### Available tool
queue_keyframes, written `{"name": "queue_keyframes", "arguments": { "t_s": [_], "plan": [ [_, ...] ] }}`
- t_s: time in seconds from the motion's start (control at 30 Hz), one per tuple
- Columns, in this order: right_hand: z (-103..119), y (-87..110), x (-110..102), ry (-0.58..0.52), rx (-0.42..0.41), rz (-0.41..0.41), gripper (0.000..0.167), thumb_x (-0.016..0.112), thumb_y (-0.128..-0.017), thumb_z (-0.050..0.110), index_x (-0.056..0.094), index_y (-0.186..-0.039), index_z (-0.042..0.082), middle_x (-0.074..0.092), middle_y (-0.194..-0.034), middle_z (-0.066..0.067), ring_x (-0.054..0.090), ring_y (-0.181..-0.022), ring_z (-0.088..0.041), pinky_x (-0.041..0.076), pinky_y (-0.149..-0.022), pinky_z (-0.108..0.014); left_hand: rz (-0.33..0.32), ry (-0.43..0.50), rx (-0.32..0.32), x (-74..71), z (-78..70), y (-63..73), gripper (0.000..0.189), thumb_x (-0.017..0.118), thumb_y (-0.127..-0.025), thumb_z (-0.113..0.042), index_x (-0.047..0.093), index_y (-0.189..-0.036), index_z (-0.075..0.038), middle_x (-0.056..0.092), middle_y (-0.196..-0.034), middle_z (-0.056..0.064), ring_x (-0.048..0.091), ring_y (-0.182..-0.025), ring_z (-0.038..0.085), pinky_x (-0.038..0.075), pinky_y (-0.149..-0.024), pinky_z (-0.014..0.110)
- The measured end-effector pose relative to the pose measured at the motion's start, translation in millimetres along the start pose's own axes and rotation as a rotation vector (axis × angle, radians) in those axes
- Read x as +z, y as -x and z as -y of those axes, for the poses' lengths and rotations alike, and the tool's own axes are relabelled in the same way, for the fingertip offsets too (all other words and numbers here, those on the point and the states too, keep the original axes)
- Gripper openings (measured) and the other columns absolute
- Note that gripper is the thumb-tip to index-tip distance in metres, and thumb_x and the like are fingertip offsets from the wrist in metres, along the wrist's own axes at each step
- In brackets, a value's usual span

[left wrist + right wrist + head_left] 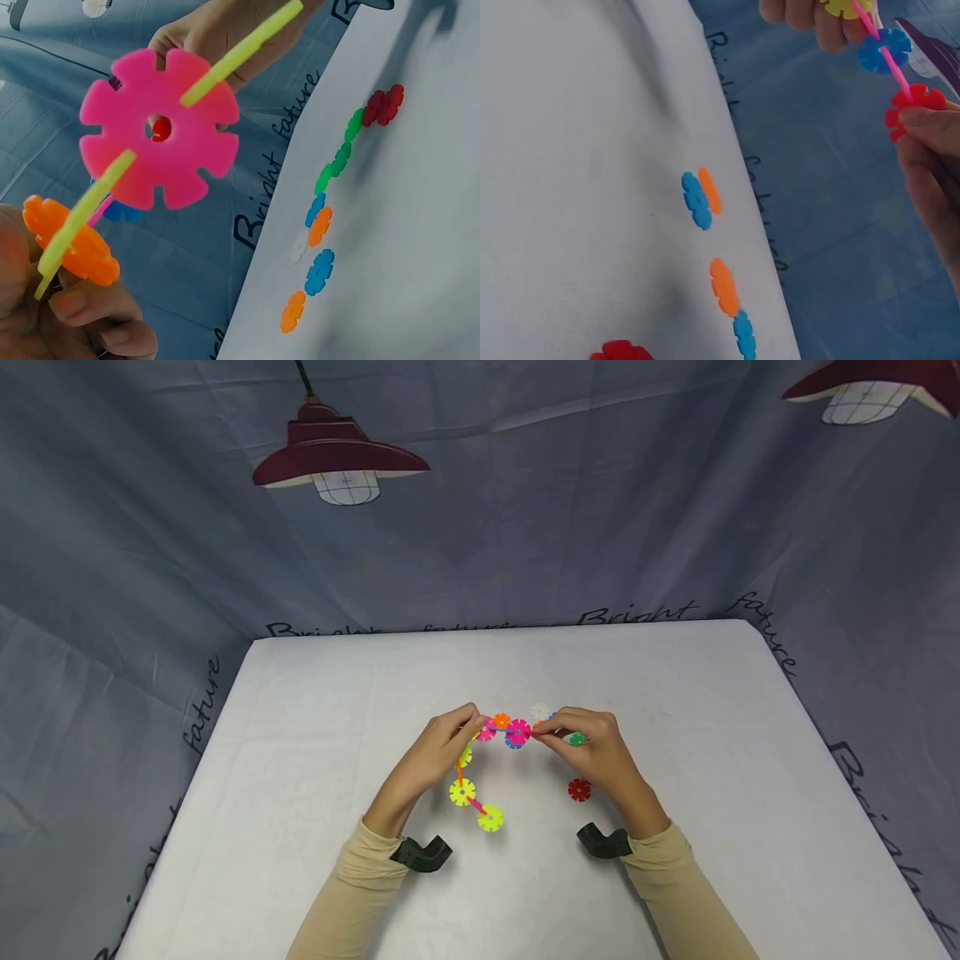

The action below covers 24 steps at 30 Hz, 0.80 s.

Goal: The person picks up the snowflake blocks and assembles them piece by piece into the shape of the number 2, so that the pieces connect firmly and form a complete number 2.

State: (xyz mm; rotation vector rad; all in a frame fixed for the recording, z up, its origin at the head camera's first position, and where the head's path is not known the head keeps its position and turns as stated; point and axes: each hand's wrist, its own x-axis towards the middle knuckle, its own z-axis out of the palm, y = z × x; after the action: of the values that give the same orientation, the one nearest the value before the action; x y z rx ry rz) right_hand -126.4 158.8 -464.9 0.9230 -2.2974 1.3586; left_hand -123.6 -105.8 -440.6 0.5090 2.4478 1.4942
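Interlocking plastic flower discs are joined in a bent chain (pixel 462 792) of yellow, orange, pink and blue pieces, held up off the table. My left hand (pixel 438 750) grips the chain near its upper bend, and its yellow and pink lower part hangs below that hand. A pink disc (pixel 157 124) with yellow discs slotted into it shows large in the left wrist view. My right hand (pixel 596 745) pinches a red disc (pixel 915 112) between thumb and fingertip, at the chain's right end, against the edge of a pink disc (pixel 517 732).
Loose discs lie in a row on the white table (pixel 337 710): an orange disc (pixel 292 311), a blue disc (pixel 319 271), a white one (pixel 540 712), green ones (pixel 341 159) and red ones (pixel 382 105). A grey printed curtain (pixel 480 543) hangs behind the table.
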Motion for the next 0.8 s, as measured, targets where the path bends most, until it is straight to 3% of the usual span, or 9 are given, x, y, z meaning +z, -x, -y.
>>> {"name": "queue_keyframes", "arguments": {
  "t_s": [0.2,0.3,0.43,0.57,0.7,0.8],
  "plan": [
    [-2.4,-0.2,5.8,0.018,0.072,-0.030,0.028,0.089,-0.077,0.001,0.080,-0.102,0.011,0.079,-0.095,-0.003,0.073,-0.081,-0.013,0.059,-0.070,-0.019,-0.010,0.008,-0.009,-3.1,2.5,-0.6,0.034,0.052,-0.109,-0.029,0.048,-0.081,-0.010,0.033,-0.069,0.000,0.033,-0.062,0.015,0.028,-0.060,0.023],
    [-8.0,1.3,12.1,0.015,0.209,0.011,0.034,0.088,-0.079,0.004,0.077,-0.111,0.010,0.077,-0.104,-0.007,0.071,-0.079,-0.013,0.060,-0.069,-0.022,-0.020,0.010,-0.017,-4.0,4.0,-0.8,0.034,0.052,-0.109,-0.030,0.049,-0.081,-0.011,0.035,-0.069,0.000,0.035,-0.063,0.016,0.029,-0.060,0.024],
    [-18.3,4.3,23.6,0.070,0.450,0.138,0.035,0.087,-0.083,0.011,0.074,-0.116,0.010,0.073,-0.096,-0.005,0.064,-0.073,-0.011,0.055,-0.064,-0.022,-0.017,0.020,-0.023,-4.0,5.7,-1.5,0.034,0.051,-0.109,-0.030,0.050,-0.082,-0.010,0.036,-0.070,0.000,0.037,-0.064,0.016,0.030,-0.061,0.024],
    [-26.4,2.6,37.4,0.179,0.569,0.248,0.028,0.087,-0.084,0.020,0.074,-0.105,0.007,0.067,-0.082,-0.001,0.054,-0.068,-0.012,0.046,-0.061,-0.023,-0.011,0.026,-0.031,-4.1,5.7,-1.0,0.035,0.050,-0.110,-0.031,0.052,-0.084,-0.008,0.038,-0.072,0.001,0.040,-0.067,0.016,0.032,-0.063,0.024],
    [-30.7,-1.3,48.1,0.253,0.602,0.314,0.026,0.087,-0.084,0.025,0.066,-0.085,0.009,0.058,-0.073,0.000,0.046,-0.062,-0.013,0.037,-0.058,-0.025,-0.009,0.034,-0.043,-4.3,6.1,-0.9,0.037,0.050,-0.110,-0.033,0.053,-0.085,-0.006,0.039,-0.073,0.001,0.042,-0.069,0.016,0.033,-0.065,0.026],
    [-30.8,-3.4,50.9,0.270,0.611,0.326,0.026,0.087,-0.084,0.025,0.065,-0.082,0.011,0.059,-0.075,-0.001,0.047,-0.064,-0.014,0.037,-0.059,-0.026,-0.008,0.044,-0.044,-4.2,6.5,-2.1,0.036,0.050,-0.110,-0.032,0.053,-0.084,-0.006,0.039,-0.073,0.000,0.041,-0.070,0.016,0.032,-0.066,0.026]
  ]
}}
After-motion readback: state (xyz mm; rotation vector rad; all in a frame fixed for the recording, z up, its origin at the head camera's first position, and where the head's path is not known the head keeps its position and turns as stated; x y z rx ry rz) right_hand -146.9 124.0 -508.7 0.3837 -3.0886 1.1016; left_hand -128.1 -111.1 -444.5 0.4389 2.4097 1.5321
